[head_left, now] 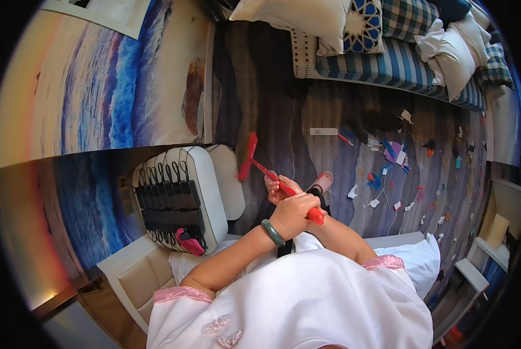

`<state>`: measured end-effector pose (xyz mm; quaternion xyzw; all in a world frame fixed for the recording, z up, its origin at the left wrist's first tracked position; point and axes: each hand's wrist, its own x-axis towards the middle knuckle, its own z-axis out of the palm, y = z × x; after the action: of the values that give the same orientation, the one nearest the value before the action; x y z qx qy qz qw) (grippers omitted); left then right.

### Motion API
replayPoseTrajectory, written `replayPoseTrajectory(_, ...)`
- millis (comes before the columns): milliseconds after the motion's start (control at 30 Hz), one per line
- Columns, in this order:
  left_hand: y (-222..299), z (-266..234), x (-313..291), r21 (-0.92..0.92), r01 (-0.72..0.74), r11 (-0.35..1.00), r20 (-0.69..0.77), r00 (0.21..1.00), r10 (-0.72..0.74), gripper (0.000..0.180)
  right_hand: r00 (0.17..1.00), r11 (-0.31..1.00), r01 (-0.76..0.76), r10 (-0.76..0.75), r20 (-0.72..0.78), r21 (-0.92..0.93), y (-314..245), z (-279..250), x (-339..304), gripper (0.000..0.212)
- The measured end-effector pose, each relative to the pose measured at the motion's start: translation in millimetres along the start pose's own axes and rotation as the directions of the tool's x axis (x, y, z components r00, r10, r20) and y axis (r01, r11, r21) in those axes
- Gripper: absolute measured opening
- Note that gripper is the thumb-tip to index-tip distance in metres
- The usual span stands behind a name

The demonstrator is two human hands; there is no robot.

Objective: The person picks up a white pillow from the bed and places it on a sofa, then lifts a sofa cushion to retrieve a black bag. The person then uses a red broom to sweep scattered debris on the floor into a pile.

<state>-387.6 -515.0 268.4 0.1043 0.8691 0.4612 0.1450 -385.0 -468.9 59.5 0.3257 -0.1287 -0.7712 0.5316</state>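
Both hands grip a red broom (270, 173) over the carpet: left hand (293, 213) with fingers wrapped near the handle's end, right hand (275, 187) mostly hidden behind it, its fingers curled round the handle.

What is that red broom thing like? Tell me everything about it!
The red broom looks like plastic, with a long thin handle and a flat red head. It slants from the hands up and to the left, its head down at the dark striped floor beside a white stool. The left hand wraps the handle near its rounded end, and the right hand grips it slightly further along. Scraps of coloured paper lie off to the right, not touching it.
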Motion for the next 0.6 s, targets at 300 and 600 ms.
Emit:
replayPoseTrajectory(300,77.8,52.7,62.2,-0.304,-0.364,0.880,0.025,0.921,0.389,0.023,0.915,0.946,0.322,-0.318,-0.250,-0.023,-57.6,68.5,-176.9,0.027)
replayPoseTrajectory(600,111.0,15.6,49.9,-0.359,-0.402,0.843,0.086,0.885,0.458,0.016,0.840,0.859,0.504,-0.511,-0.182,-0.089,-52.1,102.2,-212.6,0.028)
